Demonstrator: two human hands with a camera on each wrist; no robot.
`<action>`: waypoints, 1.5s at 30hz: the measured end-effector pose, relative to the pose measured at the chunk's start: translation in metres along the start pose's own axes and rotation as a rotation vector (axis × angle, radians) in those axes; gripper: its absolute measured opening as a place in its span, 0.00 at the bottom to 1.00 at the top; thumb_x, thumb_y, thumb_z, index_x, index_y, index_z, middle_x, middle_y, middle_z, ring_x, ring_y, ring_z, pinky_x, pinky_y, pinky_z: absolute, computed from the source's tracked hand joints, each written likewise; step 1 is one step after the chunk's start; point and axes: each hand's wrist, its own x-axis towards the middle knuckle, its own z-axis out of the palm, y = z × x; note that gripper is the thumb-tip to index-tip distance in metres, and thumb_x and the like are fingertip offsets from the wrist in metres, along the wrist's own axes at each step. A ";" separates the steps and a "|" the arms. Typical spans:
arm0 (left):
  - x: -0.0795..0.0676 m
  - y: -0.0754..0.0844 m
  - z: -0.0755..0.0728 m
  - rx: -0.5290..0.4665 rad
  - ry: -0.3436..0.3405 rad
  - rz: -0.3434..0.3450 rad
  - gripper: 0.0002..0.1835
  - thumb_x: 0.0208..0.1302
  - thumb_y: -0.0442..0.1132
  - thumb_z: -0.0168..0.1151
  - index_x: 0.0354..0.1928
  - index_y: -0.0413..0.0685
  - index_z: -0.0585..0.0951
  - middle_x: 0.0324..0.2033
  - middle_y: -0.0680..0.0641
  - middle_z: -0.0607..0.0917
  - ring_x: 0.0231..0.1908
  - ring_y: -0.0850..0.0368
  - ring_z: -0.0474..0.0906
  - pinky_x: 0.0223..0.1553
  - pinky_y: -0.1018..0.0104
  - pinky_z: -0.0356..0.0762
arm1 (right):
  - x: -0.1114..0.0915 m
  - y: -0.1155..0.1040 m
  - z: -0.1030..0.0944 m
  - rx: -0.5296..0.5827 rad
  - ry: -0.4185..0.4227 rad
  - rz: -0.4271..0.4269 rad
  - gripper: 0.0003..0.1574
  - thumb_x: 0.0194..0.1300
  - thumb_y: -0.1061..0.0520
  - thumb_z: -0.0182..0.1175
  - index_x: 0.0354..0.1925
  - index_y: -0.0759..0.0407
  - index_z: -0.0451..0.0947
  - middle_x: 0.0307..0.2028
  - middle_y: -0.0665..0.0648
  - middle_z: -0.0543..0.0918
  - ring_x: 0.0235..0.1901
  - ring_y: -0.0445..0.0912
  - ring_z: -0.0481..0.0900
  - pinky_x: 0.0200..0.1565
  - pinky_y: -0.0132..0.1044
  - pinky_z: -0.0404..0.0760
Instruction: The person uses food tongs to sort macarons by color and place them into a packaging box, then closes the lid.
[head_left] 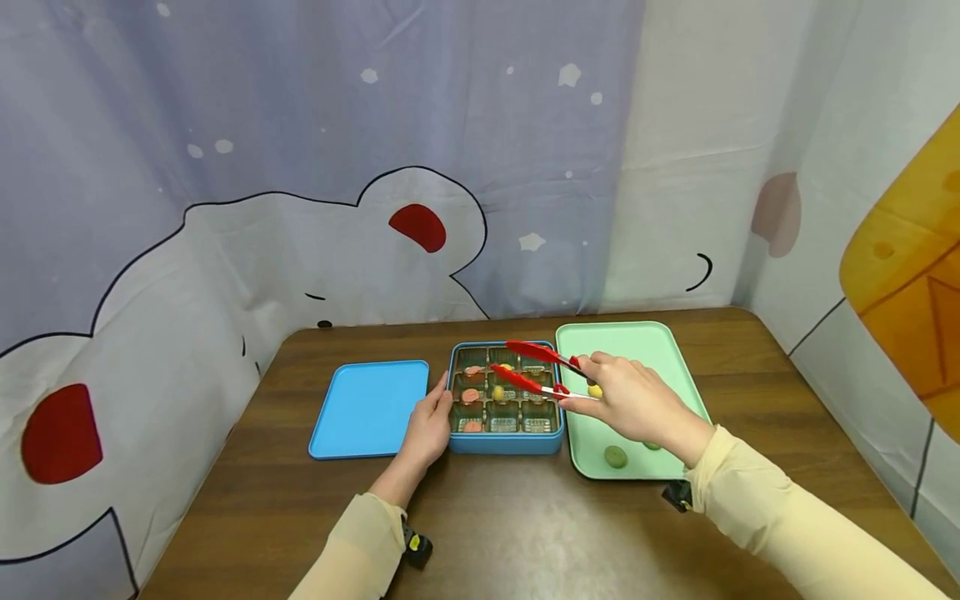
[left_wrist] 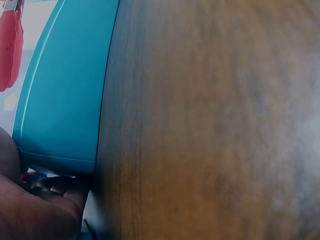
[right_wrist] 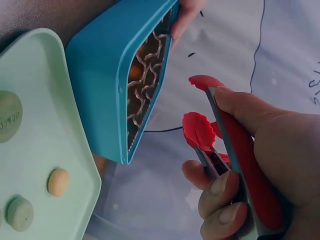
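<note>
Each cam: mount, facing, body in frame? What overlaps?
Head: worn on the head, looks forward-down at blue box and green tray; left hand, right hand, sleeves show.
Left wrist: on that wrist, faces the box's side and table; part of left hand shows.
Right wrist: on that wrist, faces red tongs, box and tray; parts of both hands show.
Shared: head and right wrist both show tongs, box, tray.

Tongs [head_left: 519, 380] red and silver, box [head_left: 506, 445] plain blue, lid [head_left: 371, 408] blue, tray [head_left: 588, 432] pale green, cookies [head_left: 616, 456] pink, yellow, green, table [head_left: 525, 533] brown wood-grain, cloth [head_left: 300, 83] lavender, white star print.
</note>
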 end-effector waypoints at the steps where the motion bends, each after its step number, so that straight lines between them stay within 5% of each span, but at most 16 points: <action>1: 0.000 0.000 0.000 0.001 0.001 -0.001 0.29 0.88 0.43 0.42 0.84 0.46 0.59 0.73 0.41 0.74 0.77 0.39 0.60 0.74 0.39 0.59 | -0.001 0.001 -0.001 0.000 0.002 0.003 0.25 0.65 0.38 0.75 0.43 0.55 0.81 0.29 0.46 0.73 0.22 0.43 0.71 0.27 0.40 0.72; 27: -0.001 0.001 -0.001 0.020 -0.013 -0.001 0.29 0.89 0.43 0.41 0.84 0.47 0.57 0.73 0.41 0.74 0.77 0.39 0.59 0.74 0.38 0.58 | -0.034 0.050 -0.018 -0.039 0.016 0.119 0.23 0.69 0.36 0.70 0.37 0.51 0.78 0.29 0.46 0.75 0.25 0.45 0.70 0.27 0.41 0.70; 37: 0.000 0.001 0.000 0.010 0.000 -0.011 0.28 0.88 0.42 0.41 0.84 0.47 0.58 0.75 0.39 0.71 0.77 0.37 0.59 0.74 0.38 0.59 | -0.049 0.070 -0.019 -0.037 -0.014 0.179 0.35 0.68 0.35 0.71 0.58 0.59 0.84 0.39 0.55 0.85 0.30 0.49 0.80 0.28 0.46 0.77; 45: 0.000 -0.001 0.001 0.011 0.013 -0.003 0.28 0.88 0.41 0.41 0.83 0.44 0.59 0.75 0.35 0.70 0.76 0.35 0.60 0.74 0.38 0.60 | -0.063 0.078 -0.014 -0.053 -0.036 0.194 0.39 0.68 0.35 0.71 0.60 0.64 0.83 0.45 0.61 0.87 0.34 0.53 0.84 0.30 0.51 0.81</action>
